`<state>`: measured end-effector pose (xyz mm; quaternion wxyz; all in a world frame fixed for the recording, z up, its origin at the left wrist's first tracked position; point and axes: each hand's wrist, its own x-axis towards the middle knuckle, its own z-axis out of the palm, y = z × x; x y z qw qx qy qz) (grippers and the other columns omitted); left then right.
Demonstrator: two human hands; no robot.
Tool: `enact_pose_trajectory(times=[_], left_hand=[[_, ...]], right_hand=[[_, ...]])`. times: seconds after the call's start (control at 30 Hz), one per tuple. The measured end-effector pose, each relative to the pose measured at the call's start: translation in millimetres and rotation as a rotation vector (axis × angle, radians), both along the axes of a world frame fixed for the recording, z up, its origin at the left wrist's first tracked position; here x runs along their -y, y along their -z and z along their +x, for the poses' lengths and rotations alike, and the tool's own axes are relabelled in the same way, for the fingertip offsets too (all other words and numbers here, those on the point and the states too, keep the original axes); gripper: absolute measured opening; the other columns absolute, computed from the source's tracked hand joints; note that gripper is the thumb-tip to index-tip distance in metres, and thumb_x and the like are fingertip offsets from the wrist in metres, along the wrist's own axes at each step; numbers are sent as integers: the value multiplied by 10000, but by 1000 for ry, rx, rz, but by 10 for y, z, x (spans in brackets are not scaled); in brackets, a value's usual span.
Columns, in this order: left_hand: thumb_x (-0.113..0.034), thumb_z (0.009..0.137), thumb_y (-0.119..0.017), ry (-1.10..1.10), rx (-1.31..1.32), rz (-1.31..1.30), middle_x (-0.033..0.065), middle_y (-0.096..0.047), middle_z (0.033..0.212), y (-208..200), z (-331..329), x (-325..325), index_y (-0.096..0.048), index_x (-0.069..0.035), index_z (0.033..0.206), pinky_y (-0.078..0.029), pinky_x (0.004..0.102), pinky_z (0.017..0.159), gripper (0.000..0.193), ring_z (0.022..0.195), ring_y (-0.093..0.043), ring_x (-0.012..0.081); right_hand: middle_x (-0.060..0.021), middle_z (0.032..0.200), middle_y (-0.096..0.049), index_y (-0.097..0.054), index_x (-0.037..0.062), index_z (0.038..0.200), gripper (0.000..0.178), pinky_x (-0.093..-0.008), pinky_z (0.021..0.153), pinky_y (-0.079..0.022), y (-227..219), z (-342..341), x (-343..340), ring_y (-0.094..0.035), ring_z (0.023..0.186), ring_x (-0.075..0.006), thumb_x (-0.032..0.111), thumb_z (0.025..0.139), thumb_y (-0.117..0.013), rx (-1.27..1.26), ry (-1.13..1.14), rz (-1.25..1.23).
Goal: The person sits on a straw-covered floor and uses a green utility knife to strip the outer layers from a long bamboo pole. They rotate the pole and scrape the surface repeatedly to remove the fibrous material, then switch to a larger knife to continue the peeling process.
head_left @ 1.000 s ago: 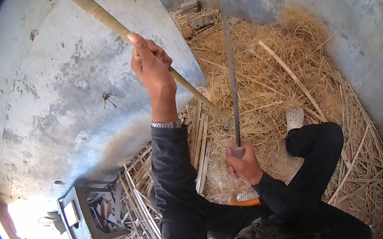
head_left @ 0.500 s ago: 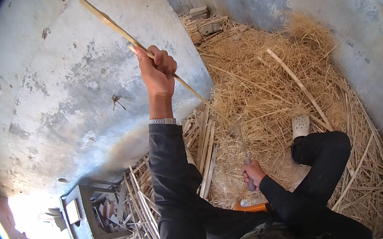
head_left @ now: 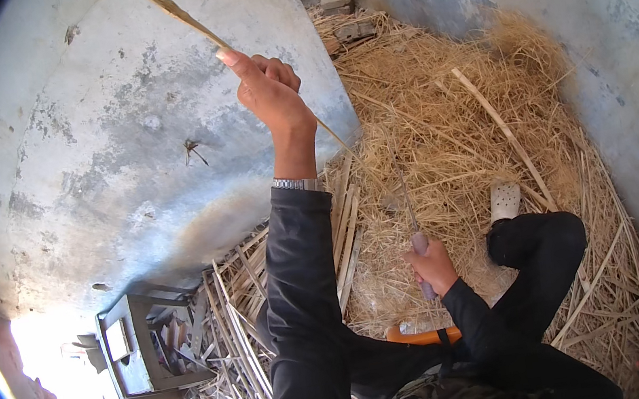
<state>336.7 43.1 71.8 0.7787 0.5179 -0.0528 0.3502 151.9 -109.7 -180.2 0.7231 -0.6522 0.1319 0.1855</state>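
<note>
My left hand (head_left: 272,96) is raised at the end of an outstretched arm and grips a long, thin bamboo strip (head_left: 183,16). Its thicker, rough end slants up past the top edge, while the narrow end slopes down toward the straw. My right hand (head_left: 435,266), low near my thigh, is closed around the purplish-grey handle of a knife (head_left: 420,244). The knife's slim blade points away from me over the straw, apart from the strip as far as I can see. My left palm and part of the strip behind the wrist are hidden.
Straw-like shavings (head_left: 432,126) heap between the concrete walls (head_left: 108,147). Bamboo strips (head_left: 230,318) lie at left beside a wooden box-like frame (head_left: 144,346). A pale shoe (head_left: 504,200) rests on the shavings near a longer strip (head_left: 501,125). Something orange (head_left: 425,337) sits by my leg.
My left hand has shifted slightly right, its wrist turning, and the strip's upper end has risen out of view. My right hand and knife have moved a little up and right.
</note>
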Motion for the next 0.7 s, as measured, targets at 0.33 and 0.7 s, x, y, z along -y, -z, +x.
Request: enact_pose_trajectory(times=[0.33,0.7], left_hand=[[-669,916,-333,69,52,-11,-55,-150,548,30,36,129,-183,-170,606,-106,277,454,606,494,-127,90],[-607,939,-377,-69,-53,38,-58,-191,535,8,197,167,-238,-173,592,-120,257,438,573,475,-181,75]], right_hand=[[-14,589,-503,-501,13,797,106,-264,349,-388,-852,147,-90,-466,396,-87,35,778,-602,138,-60,189],[-29,565,-502,-524,-12,794,114,-304,375,-373,541,213,-350,-489,413,-127,61,775,-610,85,-38,-134]])
